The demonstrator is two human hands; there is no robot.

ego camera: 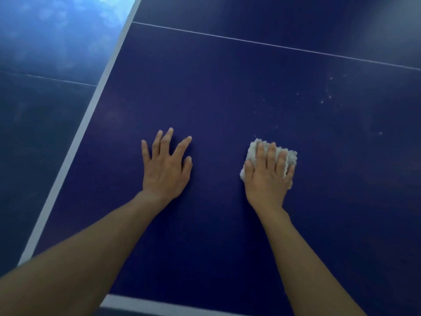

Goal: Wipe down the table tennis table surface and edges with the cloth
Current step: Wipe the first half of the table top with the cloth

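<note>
The dark blue table tennis table (216, 92) fills the view. A folded white fluffy cloth (291, 157) lies flat on it at centre right. My right hand (267, 173) presses down on the cloth with straight fingers spread over it; the cloth's edges show at the fingertips and at both sides of the hand. My left hand (166, 164) rests flat on the bare surface to the left of the cloth, fingers spread, holding nothing.
A white border stripe (91, 110) marks the table's left edge, and another white stripe (141, 304) marks the near edge. A thin white centre line (273, 45) crosses the far surface. Pale dust specks (325, 99) dot the area beyond the cloth. Glossy blue floor (45, 65) lies to the left.
</note>
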